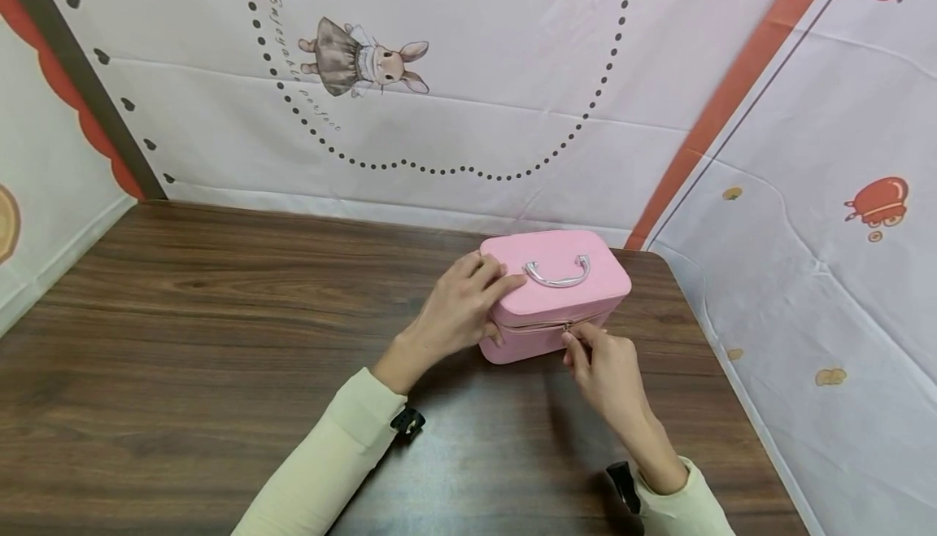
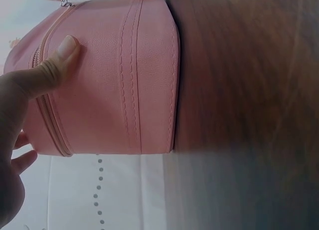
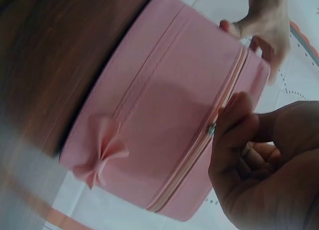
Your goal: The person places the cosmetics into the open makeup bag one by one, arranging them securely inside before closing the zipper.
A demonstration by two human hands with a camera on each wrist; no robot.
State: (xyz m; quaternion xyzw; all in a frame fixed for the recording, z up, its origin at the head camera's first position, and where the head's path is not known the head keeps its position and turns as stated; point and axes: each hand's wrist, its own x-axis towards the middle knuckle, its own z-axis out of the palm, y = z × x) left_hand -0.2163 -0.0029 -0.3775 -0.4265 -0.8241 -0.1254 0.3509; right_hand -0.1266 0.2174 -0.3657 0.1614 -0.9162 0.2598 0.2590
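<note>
A pink vanity case (image 1: 556, 243) with a silver carry handle (image 1: 560, 280) on its lid stands upright on the table. My left hand (image 1: 457, 304) grips its left corner, fingers over the lid and thumb (image 2: 67, 48) against the side below the zipper (image 2: 47, 113). At the front, my right hand (image 1: 607, 369) pinches the zipper pull (image 3: 212, 130) between thumb and forefinger. The lid lies level on the case. Low on the case front is a pink bow (image 3: 101, 152), seen in the right wrist view.
The case is near the back right of a dark wood-grain table (image 1: 220, 341). Behind it hangs a white printed cloth (image 1: 476, 48) with a rabbit drawing, and another printed cloth (image 1: 827, 292) runs along the right side. Dark straps circle both wrists.
</note>
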